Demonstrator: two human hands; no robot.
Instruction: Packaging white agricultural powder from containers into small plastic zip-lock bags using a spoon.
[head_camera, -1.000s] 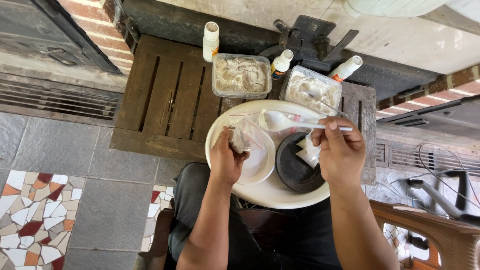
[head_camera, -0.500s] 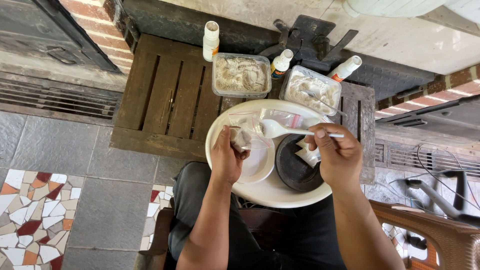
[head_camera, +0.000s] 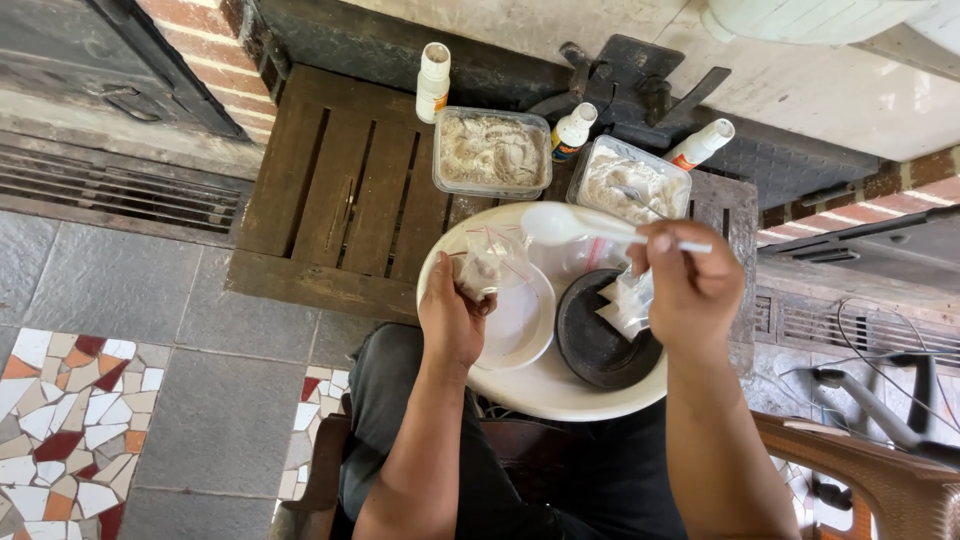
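My left hand (head_camera: 452, 318) grips a small clear plastic bag (head_camera: 488, 262) with pale powder in it, held over a white plate (head_camera: 524, 328). My right hand (head_camera: 688, 290) holds a white plastic spoon (head_camera: 562, 224) by its handle, the bowl pointing left toward the bag, and also pinches a few empty clear bags (head_camera: 628, 300). Both hands hover above a large white round tray (head_camera: 560, 385) on my lap. A black dish (head_camera: 598, 342) sits on the tray under my right hand.
Two clear tubs of pale powder (head_camera: 490, 152) (head_camera: 630, 185) stand beyond the tray on a dark wooden pallet (head_camera: 345, 195). Three white bottles (head_camera: 432, 82) (head_camera: 572, 130) (head_camera: 700, 143) stand by them. A brown chair arm (head_camera: 880, 480) is at the lower right, tiled floor on the left.
My right hand has lifted and drawn the spoon slightly right and up, away from the bag. My left hand keeps the bag in about the same place.
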